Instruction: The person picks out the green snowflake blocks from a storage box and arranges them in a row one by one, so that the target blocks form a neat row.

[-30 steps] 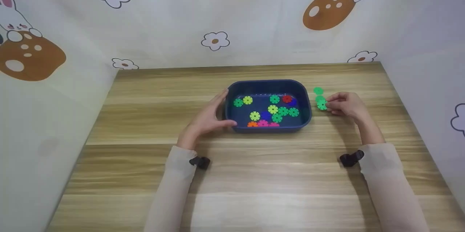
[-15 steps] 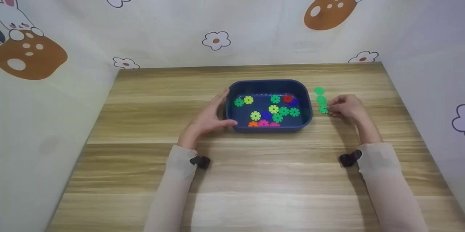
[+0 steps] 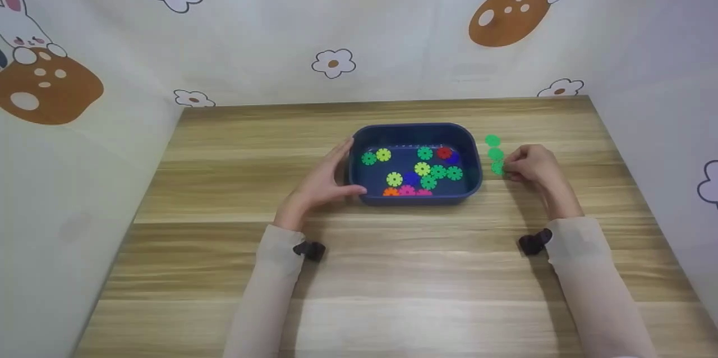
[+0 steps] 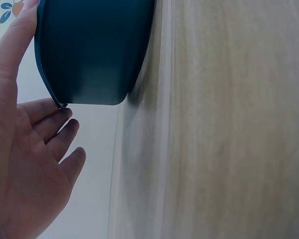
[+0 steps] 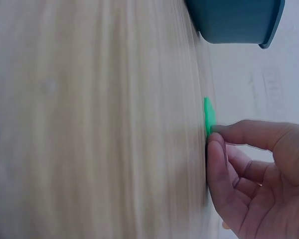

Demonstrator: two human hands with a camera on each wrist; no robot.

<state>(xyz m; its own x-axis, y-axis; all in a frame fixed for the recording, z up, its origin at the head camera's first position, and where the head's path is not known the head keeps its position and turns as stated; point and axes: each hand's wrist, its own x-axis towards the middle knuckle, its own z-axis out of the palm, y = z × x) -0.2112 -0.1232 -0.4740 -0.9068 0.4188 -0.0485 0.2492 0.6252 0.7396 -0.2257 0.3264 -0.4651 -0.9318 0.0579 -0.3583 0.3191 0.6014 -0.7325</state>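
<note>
Apparently for steadiness, left hand is touching tub at 9 o'clock, digits spread wide; right hand is pinching green disc at tub's 3 o'clock, perhaps aligning it with two neighbours towards 12.

Enclosed far, left and right by pale walls, printed with flowers, rabbits and brown shapes; fitted with a wood-grain counter, brightest at its near middle.
</note>
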